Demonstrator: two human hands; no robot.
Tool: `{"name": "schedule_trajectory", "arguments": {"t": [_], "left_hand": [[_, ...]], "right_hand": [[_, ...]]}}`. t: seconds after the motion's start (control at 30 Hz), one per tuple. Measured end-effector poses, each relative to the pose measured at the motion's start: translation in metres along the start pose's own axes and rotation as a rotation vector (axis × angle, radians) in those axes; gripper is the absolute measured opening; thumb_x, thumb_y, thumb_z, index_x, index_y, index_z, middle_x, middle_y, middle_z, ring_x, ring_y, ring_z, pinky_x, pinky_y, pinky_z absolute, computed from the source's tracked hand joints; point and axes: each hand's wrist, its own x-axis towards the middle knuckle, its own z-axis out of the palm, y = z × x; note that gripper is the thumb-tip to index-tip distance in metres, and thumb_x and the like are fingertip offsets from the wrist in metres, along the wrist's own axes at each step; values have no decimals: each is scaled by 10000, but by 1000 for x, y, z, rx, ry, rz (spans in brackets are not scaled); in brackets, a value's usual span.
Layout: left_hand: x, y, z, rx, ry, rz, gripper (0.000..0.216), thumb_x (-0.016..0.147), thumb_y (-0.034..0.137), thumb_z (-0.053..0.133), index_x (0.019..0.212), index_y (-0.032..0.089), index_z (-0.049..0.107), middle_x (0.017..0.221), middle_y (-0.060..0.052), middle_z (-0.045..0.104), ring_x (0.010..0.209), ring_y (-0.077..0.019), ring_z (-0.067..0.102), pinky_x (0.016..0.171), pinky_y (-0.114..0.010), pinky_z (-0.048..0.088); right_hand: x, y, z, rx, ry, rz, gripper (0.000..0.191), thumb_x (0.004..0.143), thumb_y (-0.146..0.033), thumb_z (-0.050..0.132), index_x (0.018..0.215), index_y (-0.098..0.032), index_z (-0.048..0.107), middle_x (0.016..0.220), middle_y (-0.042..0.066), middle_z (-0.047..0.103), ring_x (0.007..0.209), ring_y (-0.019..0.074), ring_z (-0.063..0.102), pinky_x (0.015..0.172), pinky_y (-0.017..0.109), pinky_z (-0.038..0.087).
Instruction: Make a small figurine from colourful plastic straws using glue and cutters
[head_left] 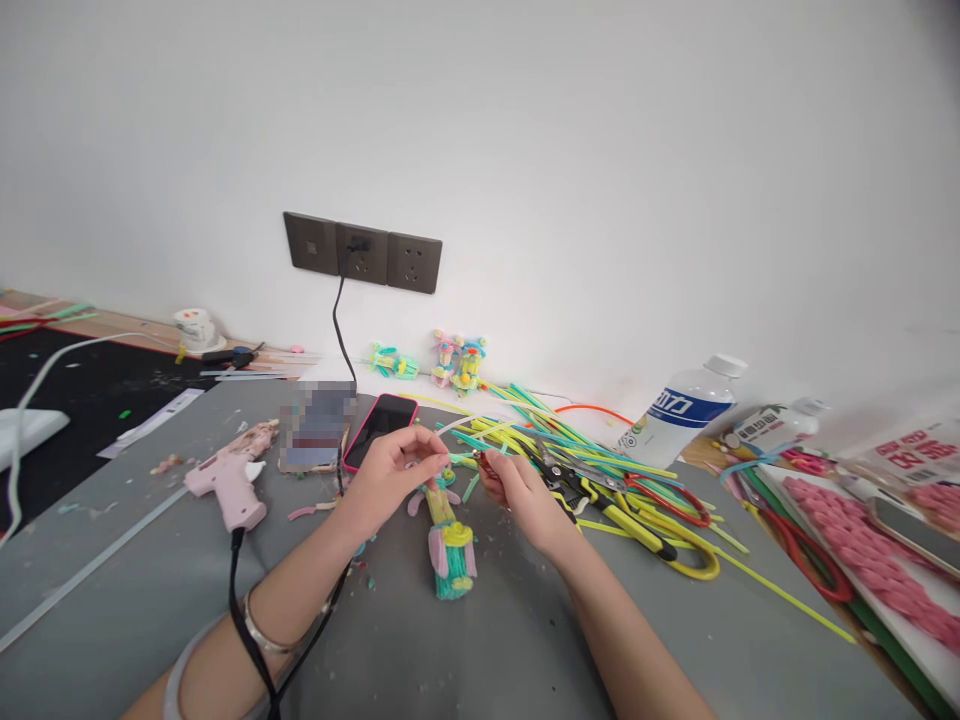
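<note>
My left hand (401, 468) is closed in a pinch on a thin green pipe cleaner (460, 457), which runs across toward the other hand. My right hand (523, 492) is wrapped round a small tool with a reddish handle (487, 476); its tip meets the pipe cleaner, and most of it is hidden by the fingers. Just below both hands, a doll-like pipe-cleaner figure (453, 550) in teal, yellow and pink lies on the grey mat (480, 660). A heap of yellow and green pipe cleaners (570, 430) lies beyond my right hand.
A pink glue gun (236, 475) with a black cord lies left, near a pink-edged phone (381, 425). Yellow-handled pliers (630, 525) and red-handled scissors (679, 497) rest on the heap. A white bottle (679, 415) stands right. Finished-looking figures (459, 362) stand by the wall.
</note>
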Motion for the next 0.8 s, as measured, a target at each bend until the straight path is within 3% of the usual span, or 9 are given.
{"name": "schedule_trajectory", "arguments": {"t": [0.2,0.37,0.6,0.8], "left_hand": [[-1,-2,0,-56,-70,-86,239,829,393,710,869,169,640,726,8,546,567,-106,551,423,-190,407],[-2,2,1,-55,-114,-84,252,840,400,693,859,157,633,725,6,518,551,-85,457,422,-186,401],[-3,5,0,-17,-132,-67,286,813,438,714,821,155,676,1091,-69,575,595,-69,485,426,-197,410],[-3,5,-2,6,-150,-64,244,811,410,718,813,167,708,1174,-75,563,686,-102,549,440,-200,422]], "right_hand": [[0,-1,0,-3,-4,-37,470,932,-572,323,603,-244,251,562,-66,184,531,121,174,520,298,153],[-2,-3,-1,-12,-19,-88,469,939,-566,332,607,-243,256,568,-66,188,528,118,177,518,293,164],[-3,-1,0,-26,-52,-168,458,963,-518,326,611,-238,238,579,-60,198,532,119,184,522,292,169],[-4,1,1,-53,-60,-211,413,972,-441,323,620,-236,250,594,-55,223,547,121,205,525,288,186]]}}
